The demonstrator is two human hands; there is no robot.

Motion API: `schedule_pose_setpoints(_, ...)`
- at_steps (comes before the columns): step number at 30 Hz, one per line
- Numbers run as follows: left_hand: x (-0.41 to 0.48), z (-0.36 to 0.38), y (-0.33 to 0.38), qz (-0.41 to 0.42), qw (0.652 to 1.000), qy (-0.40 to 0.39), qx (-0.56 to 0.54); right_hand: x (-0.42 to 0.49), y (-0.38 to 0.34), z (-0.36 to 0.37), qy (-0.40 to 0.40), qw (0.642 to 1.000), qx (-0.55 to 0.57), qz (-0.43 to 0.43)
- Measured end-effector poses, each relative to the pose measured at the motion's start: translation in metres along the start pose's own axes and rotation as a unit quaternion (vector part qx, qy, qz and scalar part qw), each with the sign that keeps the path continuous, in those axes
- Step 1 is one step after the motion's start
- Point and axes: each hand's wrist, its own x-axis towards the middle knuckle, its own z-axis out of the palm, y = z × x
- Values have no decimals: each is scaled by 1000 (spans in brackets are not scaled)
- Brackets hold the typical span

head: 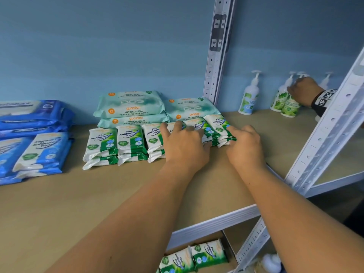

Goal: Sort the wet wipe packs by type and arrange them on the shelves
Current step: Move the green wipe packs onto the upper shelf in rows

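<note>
A row of small green-and-white pine wipe packs [131,141], stacked two high, runs along the wooden shelf [98,194]. My left hand [183,144] lies fingers spread on top of the packs in the middle of the row. My right hand [244,146] presses against the right end stack [217,125], fingertips touching its side. Behind the row lie large mint-green antibacterial packs [131,104]. At the left sit blue fragrance-free packs [41,152] under bigger blue packs [33,113].
A white metal upright [215,56] divides the shelf. To its right stand pump bottles [249,97], and another person's hand [304,91] with a wristband touches them. More pine packs [193,257] lie on the shelf below. A slanted white post [323,138] crosses at right.
</note>
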Motion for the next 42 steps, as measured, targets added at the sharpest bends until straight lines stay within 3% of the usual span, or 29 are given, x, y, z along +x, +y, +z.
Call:
schedule_pose_setpoints(8,1,6,-2,6,1000,11,8,2,1,6,25,999,-27,-19)
schedule_pose_setpoints(13,-9,-4,0,18,998,23,-51,-14,-16,-13,29,997,-77,-7)
schedule_pose_setpoints(17,-44,-25,-8,41,995,47,-79,-53,-26,-36,58,998,3,-30)
schedule_pose_setpoints(24,-132,-80,-13,40,990,-18,-131,-155,-46,-81,101,990,78,-62)
schedule_pose_setpoints(29,-202,-107,-9,116,965,-9,-236,-239,-33,-106,27,998,50,-29)
schedule_pose_setpoints(32,-247,-120,-5,110,952,-7,-287,-275,-22,-121,-70,994,46,67)
schedule_pose_setpoints(35,-279,-115,-8,32,941,-114,-317,-297,-15,-125,-219,961,13,171)
schedule_pose_setpoints(38,-309,-95,-20,-105,898,-265,-334,-315,-9,-118,-383,904,-22,188)
schedule_pose_setpoints(42,-358,-50,-42,-298,805,-355,-372,-332,3,-100,-445,872,-39,202)
